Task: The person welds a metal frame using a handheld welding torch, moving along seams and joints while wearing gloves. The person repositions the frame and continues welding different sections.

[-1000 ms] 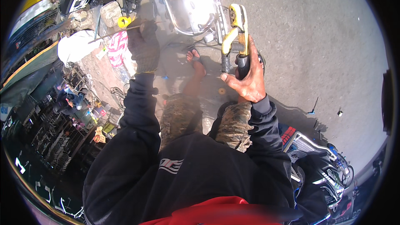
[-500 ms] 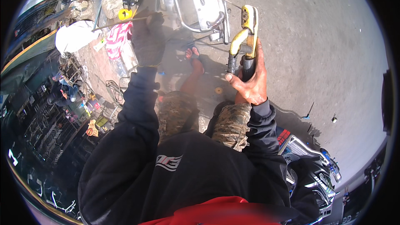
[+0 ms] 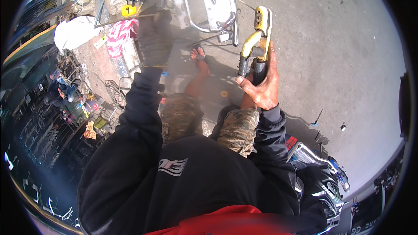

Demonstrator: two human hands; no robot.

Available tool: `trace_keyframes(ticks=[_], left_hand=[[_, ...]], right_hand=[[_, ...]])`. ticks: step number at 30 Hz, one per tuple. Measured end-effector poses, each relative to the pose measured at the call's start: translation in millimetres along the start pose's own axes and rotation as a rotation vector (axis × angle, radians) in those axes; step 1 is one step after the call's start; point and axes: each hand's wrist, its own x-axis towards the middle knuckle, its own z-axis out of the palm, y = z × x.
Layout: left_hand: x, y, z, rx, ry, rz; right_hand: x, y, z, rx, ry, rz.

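My right hand (image 3: pixel 265 88) is closed around the black handle of a worn yellow electrode holder (image 3: pixel 262 30). A thin welding rod (image 3: pixel 244 3) slants from its head toward the upper left, its reddish tip over a silver metal frame (image 3: pixel 213 6) with a holed plate and bent tubing. My left hand (image 3: pixel 156 39) is a dark, hazy shape, seemingly gloved, stretched forward left of the frame. A long thin stick (image 3: pixel 124 20) runs from the left up to this hand. Whether the fingers grip it is not visible.
On the left are a yellow tape-like roll (image 3: pixel 128 10), a red-and-white cloth (image 3: pixel 119 37), a white sack (image 3: pixel 75 34) and a coiled cable (image 3: pixel 115 92). Black and silver vehicle parts (image 3: pixel 320 182) stand at lower right. My sandaled foot (image 3: pixel 198 55) is just below the frame.
The whole view has shifted slightly, with surroundings sliding up and left. My right hand keeps its hold on the electrode holder; both arms stay in nearly the same pose.
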Motion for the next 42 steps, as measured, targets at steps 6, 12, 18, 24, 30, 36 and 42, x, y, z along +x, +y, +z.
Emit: trace_keyframes(ticks=[6, 12, 18, 24, 30, 36, 42], left_hand=[[3.1, 4.9, -3.9, -0.09, -0.049, -0.201], [3.1, 10.9, -0.4, -0.203, 0.01, -0.262], [2.5, 4.9, 0.6, -0.213, 0.034, -0.236], [2.0, -1.4, -0.2, -0.13, -0.007, -0.2], [2.6, 3.6, -0.5, -0.143, 0.009, -0.222], [3.8, 4.9, -2.6, -0.157, -0.025, -0.248], [5.5, 0.4, -3.8, -0.162, -0.02, -0.248]], right_hand=[[0.0, -6.6, -1.9, -0.008, -0.032, 0.19], [4.3, -9.8, -0.4, 0.012, -0.005, 0.099], [4.1, -10.8, -0.8, 0.085, -0.024, 0.13], [2.7, -2.7, -2.2, 0.045, -0.016, 0.088], [5.5, 8.6, 2.4, 0.034, 0.034, -0.094], [1.9, -0.9, -1.1, 0.052, -0.03, 0.056], [4.1, -0.2, 1.9, -0.003, -0.023, 0.074]])
